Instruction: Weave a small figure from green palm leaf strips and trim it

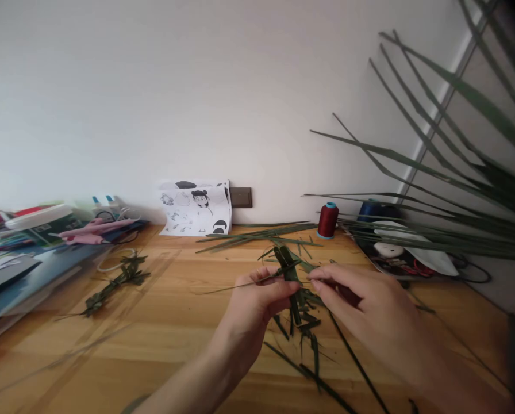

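Pinched between the thumb and fingers of my left hand [264, 299] is a folded green palm leaf piece [290, 270], held above the table. Just to its right, my right hand [365, 299] has its thumb and forefinger closed on a narrow leaf strip [310, 269] that runs toward the folded piece. A thin strip [223, 289] sticks out leftward past my left fingers. Below the hands lie cut leaf scraps [311, 345] and longer strips. Farther left on the table rests a woven leaf figure [115, 284].
A dark red thread spool [327, 221] stands near the wall, beside long leaf strips [257, 234]. Printed drawings [197, 210] lean on the wall. A pink glue gun [96, 231] lies at left. Large palm fronds [468, 161] reach in from the right above a cluttered tray [395, 253].
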`<state>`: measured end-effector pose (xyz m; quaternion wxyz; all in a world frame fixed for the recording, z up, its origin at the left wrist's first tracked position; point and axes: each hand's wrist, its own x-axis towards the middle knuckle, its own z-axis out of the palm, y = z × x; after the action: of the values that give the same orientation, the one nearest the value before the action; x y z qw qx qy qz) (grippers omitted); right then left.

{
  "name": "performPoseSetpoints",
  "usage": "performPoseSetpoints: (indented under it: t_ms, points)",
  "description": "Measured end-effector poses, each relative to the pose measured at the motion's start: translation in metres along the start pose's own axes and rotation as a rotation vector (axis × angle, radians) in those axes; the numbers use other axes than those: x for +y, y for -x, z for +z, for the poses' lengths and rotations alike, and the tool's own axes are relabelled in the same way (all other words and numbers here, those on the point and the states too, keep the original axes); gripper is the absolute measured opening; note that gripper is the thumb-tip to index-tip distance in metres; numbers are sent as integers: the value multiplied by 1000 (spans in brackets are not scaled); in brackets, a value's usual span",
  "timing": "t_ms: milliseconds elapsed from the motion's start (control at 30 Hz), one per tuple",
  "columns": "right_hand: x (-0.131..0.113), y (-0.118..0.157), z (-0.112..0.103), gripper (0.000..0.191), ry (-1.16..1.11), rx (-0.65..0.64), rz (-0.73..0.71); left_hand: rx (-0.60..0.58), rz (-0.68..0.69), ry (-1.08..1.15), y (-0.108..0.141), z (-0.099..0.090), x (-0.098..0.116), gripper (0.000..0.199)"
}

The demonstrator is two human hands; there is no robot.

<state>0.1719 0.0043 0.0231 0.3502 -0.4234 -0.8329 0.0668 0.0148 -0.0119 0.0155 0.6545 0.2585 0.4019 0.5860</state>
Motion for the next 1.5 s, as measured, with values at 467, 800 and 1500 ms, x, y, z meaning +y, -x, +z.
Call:
performPoseSetpoints:
  t_ms: [467, 800, 1500]
  points:
    - [-14, 4, -8, 17, -24, -23, -7, -101, 30, -143, 8, -1, 1, 13]
    - [-21, 5, -8, 18, -12, 126, -79, -115, 16, -139, 10, 0, 4, 12]
    - [-7, -9, -18, 7, -1135, 323, 288, -72, -53, 135, 6, 0, -3, 9]
